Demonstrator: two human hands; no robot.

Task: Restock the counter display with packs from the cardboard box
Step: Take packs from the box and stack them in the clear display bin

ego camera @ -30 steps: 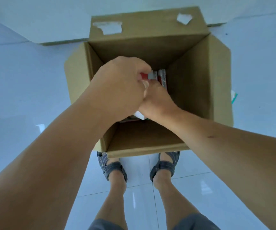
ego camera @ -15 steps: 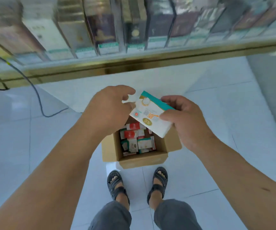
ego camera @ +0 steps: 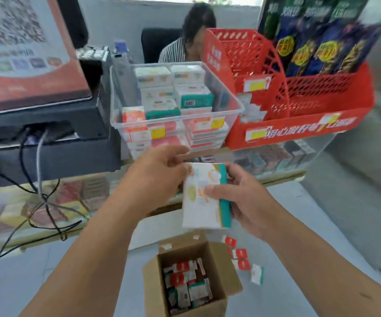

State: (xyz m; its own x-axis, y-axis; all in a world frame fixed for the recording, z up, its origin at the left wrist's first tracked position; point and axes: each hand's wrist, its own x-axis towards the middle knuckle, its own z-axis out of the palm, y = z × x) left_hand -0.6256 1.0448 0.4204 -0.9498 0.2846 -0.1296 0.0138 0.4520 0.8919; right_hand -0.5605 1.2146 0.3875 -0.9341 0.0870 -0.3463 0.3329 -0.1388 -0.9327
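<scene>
Both hands hold one white pack with a teal edge [ego camera: 204, 197] in front of the counter. My right hand [ego camera: 239, 197] grips its right side, thumb across the face. My left hand [ego camera: 159, 172] pinches its top left corner. Just beyond them, on the glass counter, a clear plastic bin [ego camera: 235, 97] holds stacked white-teal and red packs. The open cardboard box [ego camera: 221, 271] stands on the floor below my arms, with several red and teal packs inside.
A red plastic display rack [ego camera: 299, 124] stands right of the bin, with dark snack bags behind it. A black register with cables [ego camera: 47, 133] sits at left. A seated person [ego camera: 185, 42] is behind the counter. Loose packs [ego camera: 242, 257] lie on the floor right of the box.
My hands came up out of the box with the white-teal pack. My view rose from the floor to the counter, and the pack now hangs upright near the clear bin.
</scene>
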